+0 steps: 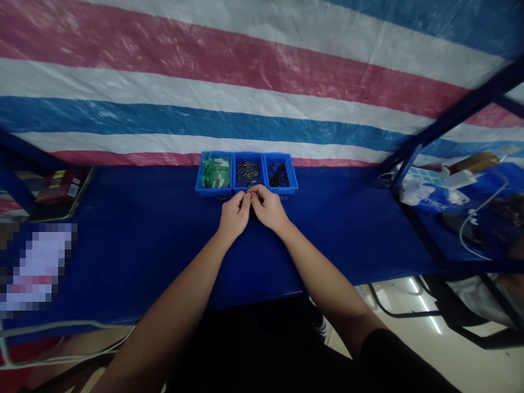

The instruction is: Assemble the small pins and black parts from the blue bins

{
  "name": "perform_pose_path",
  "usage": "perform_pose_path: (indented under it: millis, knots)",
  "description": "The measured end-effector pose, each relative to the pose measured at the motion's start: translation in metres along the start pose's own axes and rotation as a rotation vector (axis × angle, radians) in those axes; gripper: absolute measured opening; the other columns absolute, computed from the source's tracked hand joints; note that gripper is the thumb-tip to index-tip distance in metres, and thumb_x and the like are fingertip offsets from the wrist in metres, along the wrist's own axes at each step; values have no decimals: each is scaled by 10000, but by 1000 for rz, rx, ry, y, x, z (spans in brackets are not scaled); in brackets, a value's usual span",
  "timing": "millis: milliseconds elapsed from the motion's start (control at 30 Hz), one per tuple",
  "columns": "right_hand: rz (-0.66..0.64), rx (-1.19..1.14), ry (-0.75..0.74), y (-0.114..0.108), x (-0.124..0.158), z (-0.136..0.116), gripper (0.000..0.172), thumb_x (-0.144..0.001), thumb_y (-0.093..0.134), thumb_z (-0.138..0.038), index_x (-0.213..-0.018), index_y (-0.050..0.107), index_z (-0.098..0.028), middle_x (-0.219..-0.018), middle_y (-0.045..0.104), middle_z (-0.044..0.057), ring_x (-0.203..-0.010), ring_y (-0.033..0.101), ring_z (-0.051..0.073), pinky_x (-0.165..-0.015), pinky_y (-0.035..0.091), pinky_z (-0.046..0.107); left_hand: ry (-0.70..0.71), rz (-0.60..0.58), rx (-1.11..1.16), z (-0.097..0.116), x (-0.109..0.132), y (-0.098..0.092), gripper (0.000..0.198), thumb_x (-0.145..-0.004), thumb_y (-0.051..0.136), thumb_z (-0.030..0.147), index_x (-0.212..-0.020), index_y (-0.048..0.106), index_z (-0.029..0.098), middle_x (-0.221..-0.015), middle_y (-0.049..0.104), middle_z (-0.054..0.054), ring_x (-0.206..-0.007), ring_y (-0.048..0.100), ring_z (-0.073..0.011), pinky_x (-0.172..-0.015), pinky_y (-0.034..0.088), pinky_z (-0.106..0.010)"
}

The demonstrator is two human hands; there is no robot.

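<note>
My left hand (236, 213) and my right hand (267, 206) meet over the blue table, fingertips pinched together. Whatever they pinch is too small and too hidden to name. Just beyond them stand three blue bins side by side. The left bin (215, 192) holds green plastic packaging (216, 171) with pale pieces in it. In the middle bin (237, 156) lie many thin metal pieces like screws (249, 171). Small black parts (278, 174) fill the bottom of the right bin (282, 190). Several slim dark pieces show at the table by the left bin's front edge.
Striped sheeting (245, 65) hangs behind the blue table (164, 229). Blue frame posts rise at both sides. A dark red box (61, 185) sits at the left. Bags and a white cable (462, 229) lie at the right, above a black chair (454, 311).
</note>
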State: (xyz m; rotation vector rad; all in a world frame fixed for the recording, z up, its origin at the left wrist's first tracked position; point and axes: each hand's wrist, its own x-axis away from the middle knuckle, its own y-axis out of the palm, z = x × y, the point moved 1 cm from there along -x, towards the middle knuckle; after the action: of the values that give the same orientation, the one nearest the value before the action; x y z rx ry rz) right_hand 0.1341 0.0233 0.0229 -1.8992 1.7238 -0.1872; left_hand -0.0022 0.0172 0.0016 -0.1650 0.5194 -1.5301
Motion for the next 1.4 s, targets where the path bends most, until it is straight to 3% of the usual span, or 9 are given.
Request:
perform_pose_path:
  millis: [1400]
  knots:
    - [1, 22, -2, 0, 0, 0, 195, -948, 462, -251, -1010, 644, -222, -885, 707, 17, -759, 636, 143, -731, 480, 269, -5, 2, 8, -2, 0, 1, 377, -980, 432, 462, -756, 576, 195, -569, 550, 15, -551, 519, -120, -571, 389, -245]
